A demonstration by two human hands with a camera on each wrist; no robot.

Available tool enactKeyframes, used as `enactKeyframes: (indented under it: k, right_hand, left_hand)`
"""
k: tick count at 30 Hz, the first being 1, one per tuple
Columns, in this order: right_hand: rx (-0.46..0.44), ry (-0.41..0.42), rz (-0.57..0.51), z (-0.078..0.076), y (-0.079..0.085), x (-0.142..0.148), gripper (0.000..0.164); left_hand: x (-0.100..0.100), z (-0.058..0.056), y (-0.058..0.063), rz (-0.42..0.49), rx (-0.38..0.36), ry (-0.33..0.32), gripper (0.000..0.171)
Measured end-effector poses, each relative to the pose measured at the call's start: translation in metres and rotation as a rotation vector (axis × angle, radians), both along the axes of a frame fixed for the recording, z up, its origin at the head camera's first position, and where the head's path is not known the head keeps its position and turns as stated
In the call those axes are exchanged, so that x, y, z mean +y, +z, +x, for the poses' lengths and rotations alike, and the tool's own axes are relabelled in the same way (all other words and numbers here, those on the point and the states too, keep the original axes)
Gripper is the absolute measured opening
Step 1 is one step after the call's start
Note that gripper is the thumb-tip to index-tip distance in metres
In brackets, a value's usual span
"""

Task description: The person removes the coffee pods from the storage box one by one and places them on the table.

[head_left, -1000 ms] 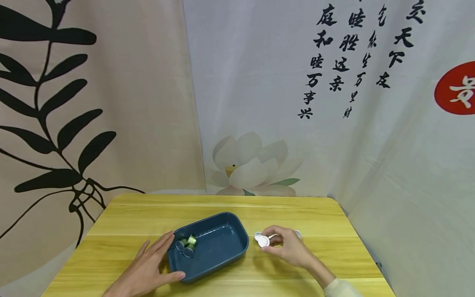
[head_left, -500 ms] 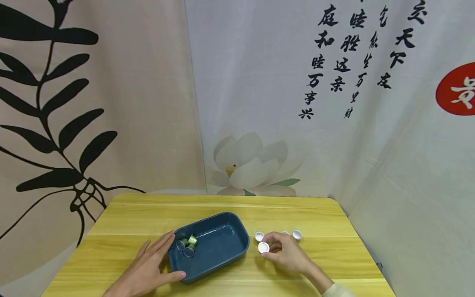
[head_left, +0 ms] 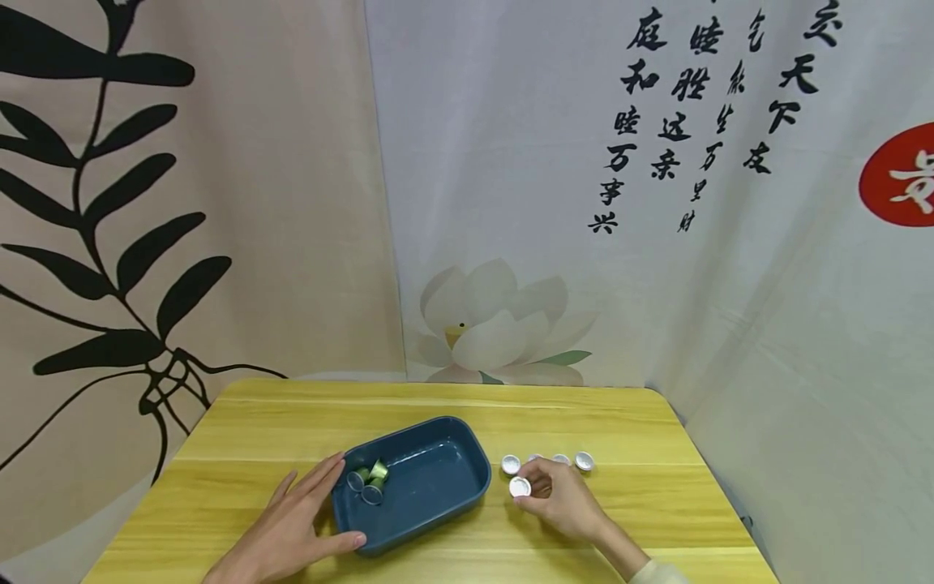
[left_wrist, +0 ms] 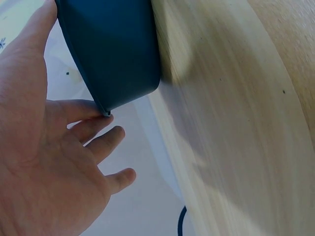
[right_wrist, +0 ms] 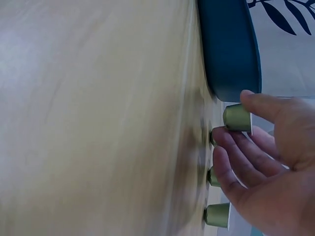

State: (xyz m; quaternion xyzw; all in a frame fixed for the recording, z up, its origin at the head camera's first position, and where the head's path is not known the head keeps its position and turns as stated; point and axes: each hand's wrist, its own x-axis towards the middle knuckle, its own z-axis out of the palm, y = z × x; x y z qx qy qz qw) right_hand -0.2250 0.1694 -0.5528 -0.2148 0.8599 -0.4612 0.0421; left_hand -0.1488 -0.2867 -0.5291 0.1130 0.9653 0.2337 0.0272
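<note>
My right hand [head_left: 565, 499] pinches a green coffee capsule [right_wrist: 237, 118] between thumb and fingers, its pale lid [head_left: 520, 487] showing in the head view. The capsule is held off the tabletop, just right of a dark blue rectangular dish [head_left: 430, 478]. Behind that hand stands a row of several more capsules [head_left: 583, 461], light faces up, one partly covered by the fingers. My left hand [head_left: 288, 519] spans the dish's left end with fairly straight fingers, touching its rim; the thumb lies at the near side. Inside the dish, three green capsules [head_left: 376, 478] lie on their sides at the left.
The wooden table [head_left: 292, 414] carries the dish and capsules, its far edge against a hanging cloth [head_left: 511, 203] printed with a lotus and black writing. A second cloth with dark leaves [head_left: 139, 251] hangs at the left. A dark cable [left_wrist: 181, 221] shows beyond the table.
My right hand has drawn slightly toward me with the pinched capsule, away from the row, so more of the row's capsules show. My left hand and the dish hold their place.
</note>
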Motion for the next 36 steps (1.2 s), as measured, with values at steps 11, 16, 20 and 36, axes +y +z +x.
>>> enactKeyframes:
  k: [11,16,20,36]
  right_hand:
    - [0.007,-0.038,0.049,0.001,-0.008,-0.002,0.03]
    - [0.012,-0.041,0.051,-0.001,-0.011,-0.004,0.03]
    - [0.015,-0.041,0.055,-0.001,-0.012,-0.005,0.029]
    - [0.023,-0.046,0.054,-0.002,-0.013,-0.008,0.029]
  left_hand:
    - [-0.001,0.0,-0.001,0.01,0.004,-0.002,0.127]
    - [-0.002,0.001,-0.002,0.026,0.023,-0.006,0.125]
    - [-0.002,0.001,-0.002,0.024,0.027,-0.006,0.126]
    - [-0.001,0.001,0.0,0.029,0.018,-0.01,0.125]
